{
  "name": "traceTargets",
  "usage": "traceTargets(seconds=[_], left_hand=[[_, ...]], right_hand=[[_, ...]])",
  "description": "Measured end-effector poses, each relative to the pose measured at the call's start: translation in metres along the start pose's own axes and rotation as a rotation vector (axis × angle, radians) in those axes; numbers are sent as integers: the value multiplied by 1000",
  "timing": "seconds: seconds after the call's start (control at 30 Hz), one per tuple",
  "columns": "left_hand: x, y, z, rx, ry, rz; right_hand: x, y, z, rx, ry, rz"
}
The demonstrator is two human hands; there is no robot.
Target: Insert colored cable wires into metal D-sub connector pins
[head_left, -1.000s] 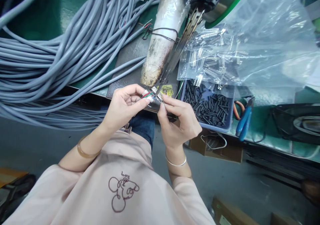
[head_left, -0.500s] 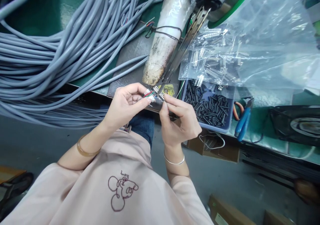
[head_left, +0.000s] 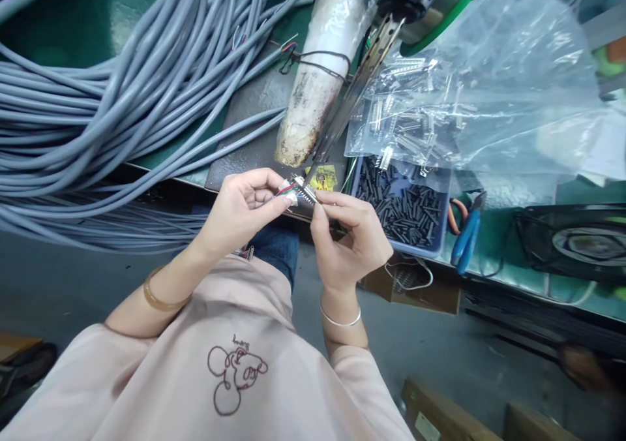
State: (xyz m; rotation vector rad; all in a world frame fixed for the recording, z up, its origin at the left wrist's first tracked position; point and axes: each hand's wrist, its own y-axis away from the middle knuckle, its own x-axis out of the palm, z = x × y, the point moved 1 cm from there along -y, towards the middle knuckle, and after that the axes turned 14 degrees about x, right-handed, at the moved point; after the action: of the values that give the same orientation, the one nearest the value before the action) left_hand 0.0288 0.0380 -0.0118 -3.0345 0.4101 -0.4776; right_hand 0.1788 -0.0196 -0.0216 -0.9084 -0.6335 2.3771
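My left hand pinches a bundle of thin coloured wires, red and green among them, between thumb and fingers. A metal pin connector is gripped at its right end by the thumb and forefinger of my right hand. The wires meet the connector at its left part. Just above it points the tip of a soldering iron, fixed in a slanted position; whether it touches the connector I cannot tell. Under the tip lies a yellow sponge-like pad.
Grey cables are heaped at the left. A wrapped white tube stands beside the iron. To the right are a blue bin of black sleeves, a plastic bag of connectors, cutting pliers and a black fan-like device.
The connector sits slightly lower, a little apart from the iron's shaft, with its row of pins more visible. Both hands keep their pinch. The whole view has shifted slightly.
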Motion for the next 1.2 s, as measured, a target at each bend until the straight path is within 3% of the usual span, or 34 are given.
traceTargets(seconds=[0.1, 0.53, 0.73, 0.93, 1.2], left_hand=[[2, 2, 2, 44, -15, -35], [2, 1, 1, 155, -45, -65], [0, 0, 4, 166, -36, -45], [-1, -1, 6, 163, -1, -5], [-1, 3, 8, 150, -18, -4]], right_hand=[[1, -1, 3, -63, 44, 14], [5, -6, 7, -46, 17, -15], [6, -6, 6, -17, -12, -28], [4, -5, 0, 63, -78, 44], [4, -3, 1, 24, -21, 7]])
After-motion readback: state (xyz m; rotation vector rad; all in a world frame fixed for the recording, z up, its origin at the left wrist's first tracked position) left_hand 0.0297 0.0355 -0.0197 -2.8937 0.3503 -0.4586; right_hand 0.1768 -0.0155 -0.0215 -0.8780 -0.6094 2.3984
